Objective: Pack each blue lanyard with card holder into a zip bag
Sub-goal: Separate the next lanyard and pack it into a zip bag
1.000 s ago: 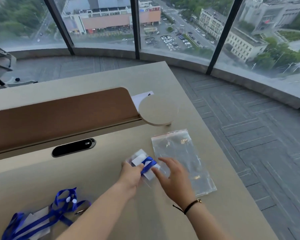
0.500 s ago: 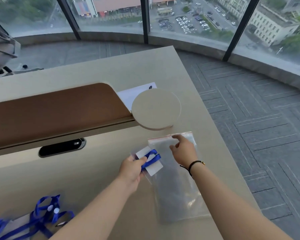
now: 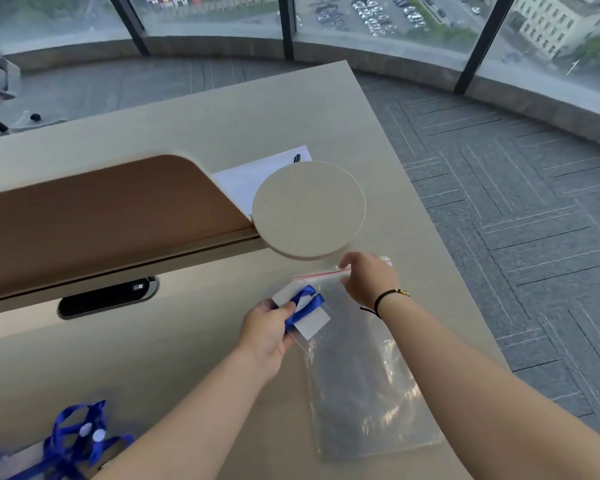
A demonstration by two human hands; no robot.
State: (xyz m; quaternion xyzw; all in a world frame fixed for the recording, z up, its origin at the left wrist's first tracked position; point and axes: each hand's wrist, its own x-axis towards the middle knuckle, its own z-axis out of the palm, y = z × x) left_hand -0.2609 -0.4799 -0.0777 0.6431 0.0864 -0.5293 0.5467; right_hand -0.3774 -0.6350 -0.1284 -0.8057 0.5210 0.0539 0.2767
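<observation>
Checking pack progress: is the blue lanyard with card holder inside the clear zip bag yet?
No, the left hand holds the blue lanyard with card holder outside the clear zip bag.

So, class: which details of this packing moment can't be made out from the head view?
- Zip bag mouth: right hand is blurred and covers it; open or sealed is unclear.
- Lanyard pile: cut off by the bottom-left edge.
- Left hand hides part of the folded lanyard.

Both forearms are bare, no sleeves in sight. The right hand (image 3: 369,280) has a thin black bracelet (image 3: 381,301) with a small gold clasp at the wrist.
</observation>
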